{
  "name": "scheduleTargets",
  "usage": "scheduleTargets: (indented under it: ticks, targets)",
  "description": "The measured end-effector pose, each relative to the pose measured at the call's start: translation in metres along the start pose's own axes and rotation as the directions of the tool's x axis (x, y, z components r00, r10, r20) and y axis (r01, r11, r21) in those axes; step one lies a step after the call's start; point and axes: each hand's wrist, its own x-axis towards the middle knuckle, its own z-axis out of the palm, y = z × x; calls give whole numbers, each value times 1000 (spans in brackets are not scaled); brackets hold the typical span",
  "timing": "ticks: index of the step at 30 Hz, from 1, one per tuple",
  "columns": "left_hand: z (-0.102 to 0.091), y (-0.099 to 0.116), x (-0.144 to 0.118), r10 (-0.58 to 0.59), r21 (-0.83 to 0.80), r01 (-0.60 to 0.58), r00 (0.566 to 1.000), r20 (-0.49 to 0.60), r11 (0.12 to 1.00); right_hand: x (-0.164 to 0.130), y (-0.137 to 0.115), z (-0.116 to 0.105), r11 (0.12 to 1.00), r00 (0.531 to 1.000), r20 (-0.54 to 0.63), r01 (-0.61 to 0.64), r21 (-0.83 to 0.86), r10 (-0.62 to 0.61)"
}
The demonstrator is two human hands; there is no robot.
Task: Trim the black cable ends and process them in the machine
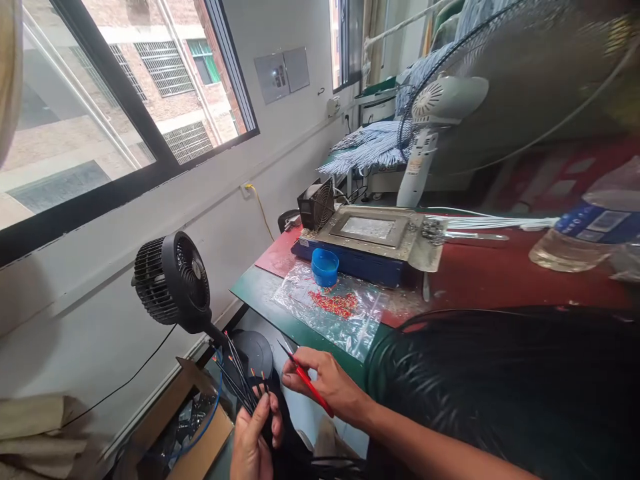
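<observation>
**Inspector:** What is each hand doing?

**Technician:** Your left hand [256,440] is clenching a bundle of thin black wires [240,380]. The strands are fanning upward, and several are ending in small orange tips. Your right hand [325,383] is gripping red-handled tweezers [307,383], slim and pointed, with the dark tip sitting just beside the wire ends. Both hands are working below the tabletop [260,290] edge.

**Inspector:** What is lying on the tabletop?

**Technician:** A clear, crinkled plastic bag [333,310] is lying flat on the green surface. It is holding a loose scatter of small red and orange parts [336,303]. A round blue plastic cap [325,267] is standing at the bag's far edge; you cannot tell its contents. Behind it, a flat metal tray [373,233] with a rectangular recess is resting on a blue base.

**Inspector:** And lower down?

**Technician:** A black grilled fan [173,280] is standing at the left. A cardboard box [200,447] beneath it is holding tangled cables, one blue.
</observation>
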Motion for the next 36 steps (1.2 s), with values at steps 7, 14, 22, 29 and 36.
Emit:
scheduleTargets:
  ticks: [7, 14, 22, 29, 36]
  targets:
    - [4, -10, -5, -77, 76, 71, 994, 75, 995, 1, -1, -5, 977, 975, 220, -60, 202, 15]
    - [6, -9, -4, -174, 76, 178, 983, -62, 981, 2, 10, -3, 982, 981, 153, -138, 126, 118]
    - [1, 5, -4, -31, 2, 32, 986, -164, 999, -3, 4, 6, 915, 945, 292, -16, -402, 145]
    - [0, -4, -1, -62, 79, 88, 954, -292, 993, -7, 9, 11, 886, 932, 308, -28, -464, 190]
    - [2, -3, 3, -1, 145, 39, 969, -248, 989, -5, 11, 9, 880, 931, 275, -90, -466, 240]
